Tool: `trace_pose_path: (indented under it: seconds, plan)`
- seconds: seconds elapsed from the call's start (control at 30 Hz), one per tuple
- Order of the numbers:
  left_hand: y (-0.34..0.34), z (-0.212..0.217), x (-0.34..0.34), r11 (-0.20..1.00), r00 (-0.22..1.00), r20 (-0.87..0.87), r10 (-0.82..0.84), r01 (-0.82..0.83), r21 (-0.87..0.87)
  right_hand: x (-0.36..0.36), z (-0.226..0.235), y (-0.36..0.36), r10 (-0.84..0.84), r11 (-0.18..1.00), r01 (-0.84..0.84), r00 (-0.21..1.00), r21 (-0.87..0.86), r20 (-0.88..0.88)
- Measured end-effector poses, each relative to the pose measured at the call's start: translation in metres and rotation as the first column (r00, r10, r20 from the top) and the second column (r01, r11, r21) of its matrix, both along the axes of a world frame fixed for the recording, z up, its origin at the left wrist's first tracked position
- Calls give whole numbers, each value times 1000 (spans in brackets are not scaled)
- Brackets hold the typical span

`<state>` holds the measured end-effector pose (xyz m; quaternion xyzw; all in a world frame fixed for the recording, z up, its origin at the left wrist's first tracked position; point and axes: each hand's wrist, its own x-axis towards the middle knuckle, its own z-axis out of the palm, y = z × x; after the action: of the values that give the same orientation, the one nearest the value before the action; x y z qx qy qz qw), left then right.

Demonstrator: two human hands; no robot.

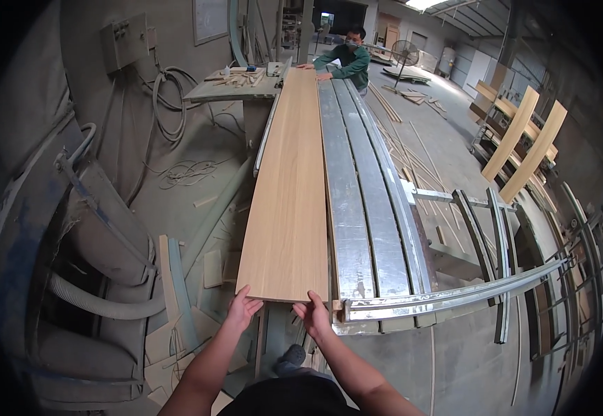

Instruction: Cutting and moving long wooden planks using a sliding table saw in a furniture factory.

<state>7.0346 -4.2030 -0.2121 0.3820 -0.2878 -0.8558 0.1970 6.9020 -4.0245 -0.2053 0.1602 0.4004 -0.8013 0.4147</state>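
Note:
A long wood-grain board [284, 208] lies lengthwise before me and runs away to the far end of a machine table. My left hand [243, 307] grips its near left corner, thumb on top and fingers beneath. At the near right corner, my right hand [313, 315] holds the edge the same way. Directly right of the board is a grooved metal sliding table [364, 208]. A co-worker [348, 59] in a green top and a mask stands at the far end, with hands by the board's far edge.
A metal fence bar [454, 292] crosses the near end of the sliding table. Wood offcuts [170, 353] litter the floor at lower left, near a grey hose [107, 299]. Two upright boards [513, 135] lean on a rack at right. A side table [236, 87] holds scraps.

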Motion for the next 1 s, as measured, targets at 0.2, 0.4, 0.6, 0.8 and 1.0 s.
trace_pose_path:
  seconds: [0.2,0.4,0.6,0.8,1.0]
  plan:
    - [7,-2,7,1000,1000,23,-13,13,-20,7,1,7,-4,1000,4,1000,-11,13]
    - [14,-3,14,1000,1000,2,-7,7,-3,12,-6,15,-3,1000,3,1000,-17,18]
    - [21,-4,22,1000,1000,12,-2,2,5,20,-9,21,4,1000,-4,1000,-2,5]
    - [26,-5,28,1000,1000,0,-14,14,16,25,-13,27,-4,1000,4,1000,-1,8]
    - [33,-5,35,1000,1000,5,-13,13,15,32,-15,34,-8,1000,8,1000,1,15]
